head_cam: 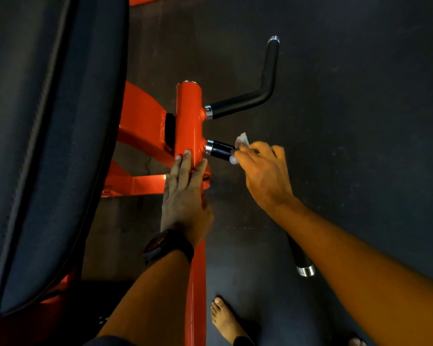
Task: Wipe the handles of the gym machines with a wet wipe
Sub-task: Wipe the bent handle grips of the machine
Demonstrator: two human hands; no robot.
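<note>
While the left hand (185, 196) lies flat on the orange post (188, 121), the right hand (263, 171) pinches a crumpled white wipe (241, 141) around the black handle (220, 149).

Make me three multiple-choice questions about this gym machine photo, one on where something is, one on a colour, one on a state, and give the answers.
1. Where is the wet wipe?
A. on the floor
B. on the lower handle
C. on the seat pad

2. What colour is the machine frame?
A. orange
B. blue
C. white

3. What is the left hand doing?
A. hanging free
B. holding a bottle
C. resting on the frame's upright post

Answers: B, the right hand presses the wipe around that black grip; A, the tubes are painted orange; C, its fingers lie flat along the post.
</note>
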